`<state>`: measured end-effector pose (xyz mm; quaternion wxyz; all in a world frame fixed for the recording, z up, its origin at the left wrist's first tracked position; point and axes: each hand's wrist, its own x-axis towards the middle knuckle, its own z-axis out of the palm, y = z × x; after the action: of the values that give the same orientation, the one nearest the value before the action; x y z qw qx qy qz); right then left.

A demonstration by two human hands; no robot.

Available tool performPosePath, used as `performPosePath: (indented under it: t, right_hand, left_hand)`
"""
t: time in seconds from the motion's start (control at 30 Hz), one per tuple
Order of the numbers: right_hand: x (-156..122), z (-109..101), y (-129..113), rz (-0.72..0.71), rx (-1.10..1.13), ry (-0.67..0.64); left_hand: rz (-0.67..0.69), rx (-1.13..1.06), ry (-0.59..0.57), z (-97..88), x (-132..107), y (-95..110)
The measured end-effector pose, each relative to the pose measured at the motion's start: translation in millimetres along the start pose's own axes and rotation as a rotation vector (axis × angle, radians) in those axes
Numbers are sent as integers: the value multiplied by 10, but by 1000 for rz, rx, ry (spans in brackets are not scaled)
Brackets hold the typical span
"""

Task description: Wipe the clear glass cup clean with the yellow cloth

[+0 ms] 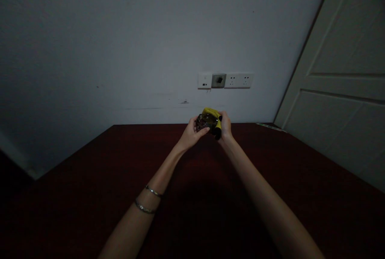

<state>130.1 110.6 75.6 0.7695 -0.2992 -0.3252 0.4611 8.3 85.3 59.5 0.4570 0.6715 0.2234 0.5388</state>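
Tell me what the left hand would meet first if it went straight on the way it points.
The dark glassy object, which the left hand already holds; beyond it, apparently the yellow-and-black item, though depth there is hard to judge.

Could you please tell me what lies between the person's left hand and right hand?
In the head view, a dark, shiny object and a yellow item lie between the left hand and the right hand; exactly what they are is unclear.
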Motion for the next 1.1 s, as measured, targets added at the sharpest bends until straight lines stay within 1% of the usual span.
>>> performPosePath:
  t: [0.1,0.17,0.23,0.33,0.43,0.57,0.7,0.8,0.97,1.03,1.1]
  right_hand:
    - [-73,75,4,77,32,35]
    - [-149,138,1,99,41,94]
    - [-220,191,1,85,19,155]
    - [-268,230,6,43,-24,188]
    - [-233,211,-2,62,8,180]
    - [-129,118,-64,158,58,182]
    - [-89,34,-142,222,67,139]
    - [-120,27,-170,269,62,88]
    - [-176,74,-155,251,73,71]
    - [-186,87,-136,232,77,80]
    - [-199,98,-107,208,82,96]
  left_hand:
    - [45,57,123,27,19,-19]
    - [97,94,212,45,36,-39]
    - [135,108,277,57,46,-69]
    - [144,112,310,67,31,-113]
    - [101,104,267,78,-7,-110]
    - [11,66,192,91,-32,-68]
    - [11,19,123,74,-10,-91]
    - [-25,-3,94,13,-2,-118]
    - [-30,0,-89,-106,-26,-82]
    - [-30,11,-118,-126,-27,-70]
    - [-15,31,-99,-126,-13,-78]
